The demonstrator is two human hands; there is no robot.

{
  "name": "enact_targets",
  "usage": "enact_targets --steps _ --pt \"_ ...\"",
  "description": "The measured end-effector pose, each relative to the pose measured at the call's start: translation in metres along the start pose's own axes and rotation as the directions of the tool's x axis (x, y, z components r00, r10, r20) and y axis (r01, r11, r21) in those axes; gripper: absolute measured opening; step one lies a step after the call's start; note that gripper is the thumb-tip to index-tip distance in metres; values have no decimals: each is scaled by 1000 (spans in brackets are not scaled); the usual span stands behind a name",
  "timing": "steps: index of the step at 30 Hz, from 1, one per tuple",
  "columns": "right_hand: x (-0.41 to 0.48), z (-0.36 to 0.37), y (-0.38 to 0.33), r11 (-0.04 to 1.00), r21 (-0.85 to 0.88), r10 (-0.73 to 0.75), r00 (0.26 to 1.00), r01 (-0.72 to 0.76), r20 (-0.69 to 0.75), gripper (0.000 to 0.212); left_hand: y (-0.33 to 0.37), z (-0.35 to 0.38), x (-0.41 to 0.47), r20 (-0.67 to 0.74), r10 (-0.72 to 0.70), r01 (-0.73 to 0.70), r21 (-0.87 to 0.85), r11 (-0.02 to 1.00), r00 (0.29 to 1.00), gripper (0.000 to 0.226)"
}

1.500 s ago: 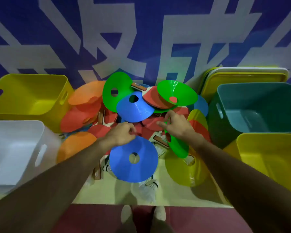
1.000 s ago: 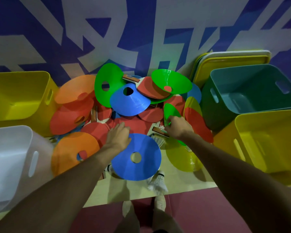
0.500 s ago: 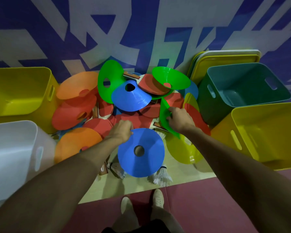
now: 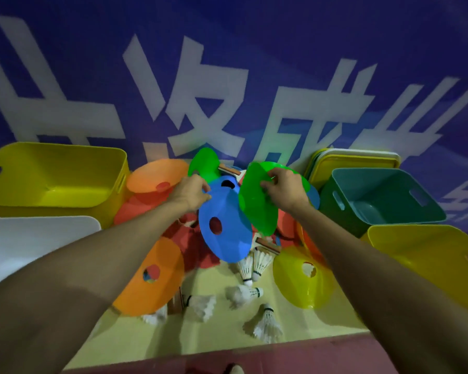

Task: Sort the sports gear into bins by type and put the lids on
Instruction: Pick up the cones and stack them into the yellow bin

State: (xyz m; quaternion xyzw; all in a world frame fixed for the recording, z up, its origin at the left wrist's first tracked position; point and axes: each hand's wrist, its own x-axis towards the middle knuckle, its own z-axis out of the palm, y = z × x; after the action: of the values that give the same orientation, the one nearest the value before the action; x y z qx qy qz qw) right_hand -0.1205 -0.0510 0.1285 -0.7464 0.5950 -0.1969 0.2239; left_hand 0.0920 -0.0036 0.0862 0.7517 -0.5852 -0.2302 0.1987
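My left hand (image 4: 190, 193) grips the top edge of a blue disc cone (image 4: 224, 228), lifted and tilted over the pile. With my right hand (image 4: 283, 192) I hold a green disc cone (image 4: 256, 206) raised beside the blue one. Under them lie orange (image 4: 153, 276), red and yellow (image 4: 301, 282) cones, paddle handles (image 4: 266, 242) and several white shuttlecocks (image 4: 250, 265) on the pale floor. Another green cone (image 4: 204, 161) and a pale orange one (image 4: 157, 176) stand at the back.
Yellow bin (image 4: 52, 179) at back left, white bin (image 4: 33, 238) at front left. Teal bin (image 4: 378, 201) at back right, another yellow bin (image 4: 427, 260) at front right. Lids (image 4: 354, 163) lean against the blue wall behind the teal bin.
Both hands have risen and moved toward the back of the pile, lifting the blue cone and the green cone off the floor. Shuttlecocks that lay under the blue cone now show.
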Motion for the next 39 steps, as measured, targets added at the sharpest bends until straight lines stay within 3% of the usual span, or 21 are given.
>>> enact_targets --steps 4,10,15,21,23,25,30,34,39 --pt "23 1 -37 986 155 -40 994 55 -98 18 -6 -50 3 -204 -147 116 -156 981 968 13" --pt "64 19 -78 891 444 -65 995 93 -79 9 -29 -104 -4 -336 -325 203 -349 915 884 22" --pt "84 44 -119 797 591 -135 990 127 -30 21 -59 -153 -29 -447 -443 273 -394 878 777 14" --pt "77 86 -200 702 696 -236 971 150 28 16 -117 -197 -62 -511 -614 294 -573 765 601 21" --pt "75 104 -222 682 724 -238 968 104 85 5 -140 -205 -64 -510 -658 277 -633 723 553 23" --pt "74 123 -240 691 721 -225 962 46 154 8 -164 -210 -64 -502 -687 266 -670 693 526 22" --pt "66 165 -272 688 717 -175 933 -112 314 19 -226 -212 -58 -429 -717 280 -714 642 550 16" --pt "58 195 -288 710 690 -160 922 -140 352 21 -259 -216 -53 -353 -719 273 -754 597 598 16" --pt "50 223 -293 767 620 -140 901 -162 410 27 -278 -205 -46 -340 -668 272 -722 637 662 23"
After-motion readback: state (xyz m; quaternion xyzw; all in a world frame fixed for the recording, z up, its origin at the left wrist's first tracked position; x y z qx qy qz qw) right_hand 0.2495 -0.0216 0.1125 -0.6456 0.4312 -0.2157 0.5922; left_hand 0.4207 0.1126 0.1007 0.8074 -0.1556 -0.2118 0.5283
